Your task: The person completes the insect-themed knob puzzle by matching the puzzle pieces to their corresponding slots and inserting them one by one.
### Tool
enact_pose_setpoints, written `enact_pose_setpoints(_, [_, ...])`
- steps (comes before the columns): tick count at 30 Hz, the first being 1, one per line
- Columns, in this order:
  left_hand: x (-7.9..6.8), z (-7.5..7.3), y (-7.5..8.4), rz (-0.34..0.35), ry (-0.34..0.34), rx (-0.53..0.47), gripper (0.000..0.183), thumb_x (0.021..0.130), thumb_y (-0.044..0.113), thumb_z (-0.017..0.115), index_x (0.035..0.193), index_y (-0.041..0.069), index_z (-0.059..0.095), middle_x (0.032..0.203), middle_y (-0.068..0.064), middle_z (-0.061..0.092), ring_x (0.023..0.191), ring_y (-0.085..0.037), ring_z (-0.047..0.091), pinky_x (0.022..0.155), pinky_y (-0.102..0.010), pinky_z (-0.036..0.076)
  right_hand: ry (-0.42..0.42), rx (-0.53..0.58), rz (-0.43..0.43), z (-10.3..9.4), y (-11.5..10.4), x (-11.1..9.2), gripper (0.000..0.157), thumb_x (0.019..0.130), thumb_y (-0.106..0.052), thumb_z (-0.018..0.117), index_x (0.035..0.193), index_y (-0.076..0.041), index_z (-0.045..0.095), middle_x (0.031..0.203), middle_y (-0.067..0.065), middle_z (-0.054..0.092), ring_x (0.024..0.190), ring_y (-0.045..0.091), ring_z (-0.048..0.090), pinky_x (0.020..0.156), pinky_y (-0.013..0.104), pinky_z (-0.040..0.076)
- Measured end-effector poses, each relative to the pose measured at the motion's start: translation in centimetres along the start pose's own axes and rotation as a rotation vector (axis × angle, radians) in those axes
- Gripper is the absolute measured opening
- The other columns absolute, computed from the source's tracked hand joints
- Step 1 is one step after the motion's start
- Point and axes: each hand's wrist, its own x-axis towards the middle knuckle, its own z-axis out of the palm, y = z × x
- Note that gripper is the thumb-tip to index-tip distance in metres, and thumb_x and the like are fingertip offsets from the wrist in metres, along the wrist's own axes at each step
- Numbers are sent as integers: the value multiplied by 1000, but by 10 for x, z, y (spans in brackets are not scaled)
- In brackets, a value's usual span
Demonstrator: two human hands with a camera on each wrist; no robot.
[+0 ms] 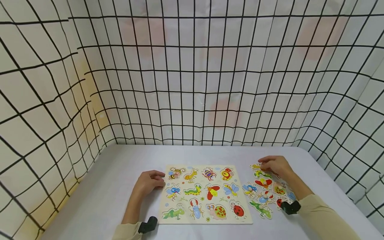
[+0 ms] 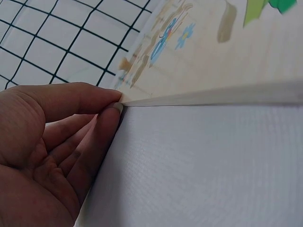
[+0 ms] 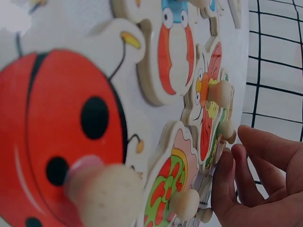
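A wooden insect peg puzzle board [image 1: 201,199] lies flat on the white table. My left hand [image 1: 149,182] rests at its left side, thumb and index fingertips touching the edge; the left wrist view shows these fingertips [image 2: 117,98] right at the board's side. On the right, my right hand [image 1: 277,165] reaches over the far end of a cluster of loose knobbed pieces. Its fingers are slightly bent and apart, with fingertips [image 3: 244,135] close beside a wooden knob [image 3: 226,128]. A yellow piece [image 1: 255,166] shows just beyond the fingers. Some pieces are hidden under this hand.
Several loose pieces lie near the right forearm, among them a green grasshopper [image 1: 261,210], a red-winged bug [image 1: 264,182] and a ladybug [image 3: 61,127]. Black-lined grid cloth [image 1: 192,76] stands behind and at both sides of the table [image 1: 99,186].
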Motion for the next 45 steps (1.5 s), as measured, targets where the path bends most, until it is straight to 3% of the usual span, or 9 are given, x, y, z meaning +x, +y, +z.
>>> enact_pose_setpoints(19, [1, 2, 0, -13, 8, -7, 31, 81, 6, 80, 111, 7, 75, 86, -6, 69, 76, -19, 62, 68, -26, 54, -32, -18, -1, 0, 5, 2, 37, 90, -13, 69, 124, 3, 69, 124, 23, 68, 90, 21, 65, 72, 27, 55])
enact_pose_setpoints(32, [4, 4, -3, -12, 11, -12, 31, 80, 6, 81, 110, 7, 75, 84, -5, 69, 74, -19, 63, 66, -26, 54, -63, -96, 14, -2, 6, 2, 38, 91, -18, 68, 125, -2, 71, 122, 20, 70, 93, 23, 64, 72, 26, 50])
enact_pose_setpoints(45, [6, 5, -4, -13, 14, -10, 31, 80, 6, 81, 110, 8, 75, 84, -5, 69, 74, -19, 63, 68, -26, 56, -43, -100, 1, 2, 10, 2, 34, 91, -16, 67, 121, -2, 73, 116, 18, 72, 89, 23, 63, 68, 26, 50])
